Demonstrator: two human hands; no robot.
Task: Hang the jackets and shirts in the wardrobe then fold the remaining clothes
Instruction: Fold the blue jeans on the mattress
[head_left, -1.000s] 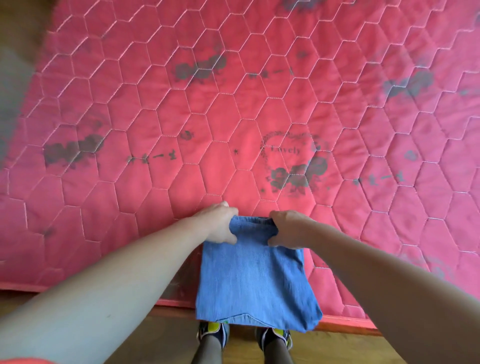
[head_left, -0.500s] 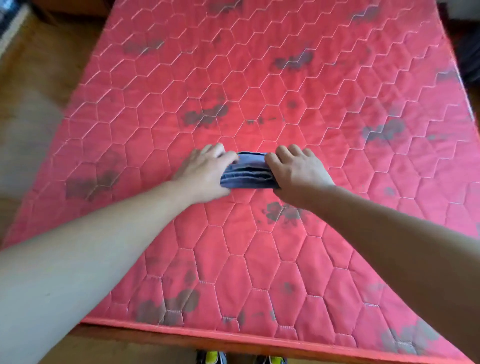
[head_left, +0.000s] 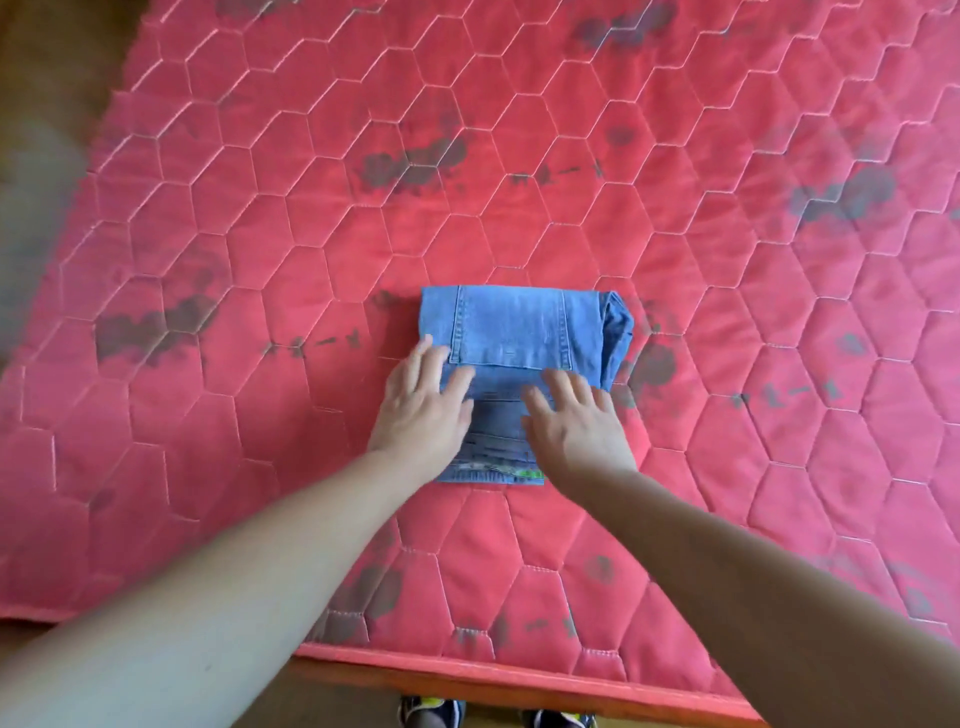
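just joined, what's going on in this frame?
A person standing at the near edge of a red quilted mattress is folding a pair of blue jeans. The jeans lie as a compact folded bundle on the mattress. The left hand and the right hand both press flat on the near part of the bundle, with fingers straight and spread. Neither hand grips anything. The person's shoes show below the mattress edge.
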